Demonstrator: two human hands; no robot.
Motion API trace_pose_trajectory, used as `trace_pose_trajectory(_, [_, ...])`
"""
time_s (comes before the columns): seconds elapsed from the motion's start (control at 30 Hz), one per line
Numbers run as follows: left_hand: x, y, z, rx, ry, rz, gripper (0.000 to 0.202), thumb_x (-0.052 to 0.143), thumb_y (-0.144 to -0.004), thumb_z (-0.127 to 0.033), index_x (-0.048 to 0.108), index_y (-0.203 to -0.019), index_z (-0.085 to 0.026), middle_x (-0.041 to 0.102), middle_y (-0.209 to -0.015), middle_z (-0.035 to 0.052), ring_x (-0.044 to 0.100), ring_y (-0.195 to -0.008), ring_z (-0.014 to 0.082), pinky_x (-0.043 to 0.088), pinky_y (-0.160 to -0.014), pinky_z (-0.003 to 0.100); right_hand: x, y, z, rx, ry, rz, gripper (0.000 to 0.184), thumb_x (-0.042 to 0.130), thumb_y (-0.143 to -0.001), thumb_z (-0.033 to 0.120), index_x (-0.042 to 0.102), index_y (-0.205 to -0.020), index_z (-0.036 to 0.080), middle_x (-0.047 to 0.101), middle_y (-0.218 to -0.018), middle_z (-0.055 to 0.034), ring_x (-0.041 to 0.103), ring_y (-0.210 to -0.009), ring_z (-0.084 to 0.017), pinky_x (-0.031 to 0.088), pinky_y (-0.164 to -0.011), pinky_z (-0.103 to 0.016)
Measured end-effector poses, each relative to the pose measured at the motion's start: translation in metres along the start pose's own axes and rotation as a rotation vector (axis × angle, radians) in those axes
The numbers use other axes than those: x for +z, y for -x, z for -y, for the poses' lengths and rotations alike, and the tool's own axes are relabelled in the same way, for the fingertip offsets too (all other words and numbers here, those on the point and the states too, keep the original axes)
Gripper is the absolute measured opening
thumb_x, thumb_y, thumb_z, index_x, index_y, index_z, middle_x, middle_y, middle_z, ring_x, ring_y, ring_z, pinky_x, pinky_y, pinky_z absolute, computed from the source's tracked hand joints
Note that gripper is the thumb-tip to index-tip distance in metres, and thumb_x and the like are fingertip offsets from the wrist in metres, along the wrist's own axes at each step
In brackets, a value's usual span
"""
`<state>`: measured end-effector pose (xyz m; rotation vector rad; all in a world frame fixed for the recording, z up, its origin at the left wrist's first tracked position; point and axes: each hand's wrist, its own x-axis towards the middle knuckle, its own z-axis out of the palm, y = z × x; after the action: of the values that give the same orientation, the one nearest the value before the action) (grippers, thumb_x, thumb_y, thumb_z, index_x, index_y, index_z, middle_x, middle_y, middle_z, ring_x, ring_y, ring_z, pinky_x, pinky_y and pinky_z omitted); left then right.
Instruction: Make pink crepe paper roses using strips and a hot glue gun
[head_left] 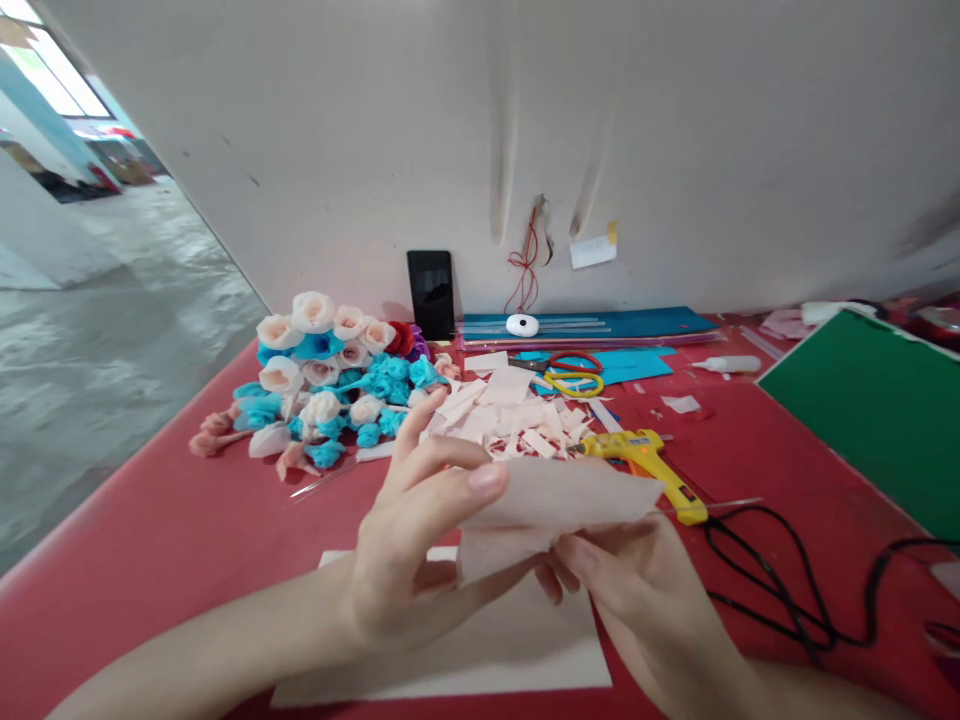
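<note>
A thin, pale pink piece of crepe paper (555, 495) is held up above the table between my two hands, curved and partly folded over. My left hand (412, 525) grips its left edge with thumb and fingers, the index finger raised. From the right, my right hand (637, 580) pinches the lower right part, its thumb pressed on the paper and some fingers hidden behind. Below both hands lies a flat cream sheet (517, 650) on the red table. Just beyond the paper are pale pink paper scraps (517, 410) and a yellow glue gun (652, 465).
Paper flowers (322, 370) in white, blue and pink are heaped at the left. Scissors (574, 380) lie beyond the scraps. A phone (431, 295) leans on the wall. A black cable (795, 610), a green board (862, 410) and a white bottle (731, 365) are at the right.
</note>
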<state>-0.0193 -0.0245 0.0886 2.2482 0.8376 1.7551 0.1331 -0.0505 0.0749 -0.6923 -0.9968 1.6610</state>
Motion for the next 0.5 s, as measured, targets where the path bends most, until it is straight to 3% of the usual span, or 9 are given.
trace_pose_trajectory(0.13, [0.0008, 0.0053, 0.0021, 0.102, -0.057, 0.047, 0.074, 0.07, -0.066, -0.021, 0.034, -0.13, -0.033, 0.062, -0.075, -0.0029, 0.063, -0.071, 0.0171, 0.049, -0.09, 0.043, 0.0008, 0.0008, -0.0005, -0.005, 0.006, -0.016, 0.011, 0.06, -0.076, 0.021, 0.055, -0.086, 0.02, 0.051, -0.068, 0.0023, 0.041, -0.055, -0.005, 0.037, -0.048, -0.016])
trace_pose_trajectory(0.3, [0.0008, 0.0051, 0.0011, 0.049, -0.058, 0.038, 0.071, 0.067, -0.069, -0.018, 0.034, -0.13, -0.035, 0.061, -0.075, -0.0015, 0.062, -0.071, 0.0175, 0.051, -0.087, 0.044, -0.0006, 0.002, -0.0009, -0.005, 0.011, -0.029, 0.012, 0.061, -0.076, 0.022, 0.057, -0.088, 0.021, 0.052, -0.069, 0.002, 0.043, -0.057, -0.006, 0.04, -0.049, -0.015])
trace_pose_trajectory(0.5, [-0.0004, 0.0076, 0.0021, 0.095, -0.081, 0.034, 0.079, 0.072, -0.063, -0.017, 0.034, -0.13, -0.034, 0.062, -0.076, -0.0031, 0.062, -0.068, 0.0161, 0.048, -0.093, 0.044, -0.0008, 0.0013, -0.0015, -0.031, 0.04, -0.029, 0.011, 0.061, -0.076, 0.022, 0.057, -0.086, 0.02, 0.051, -0.068, 0.0021, 0.041, -0.056, -0.006, 0.039, -0.049, -0.015])
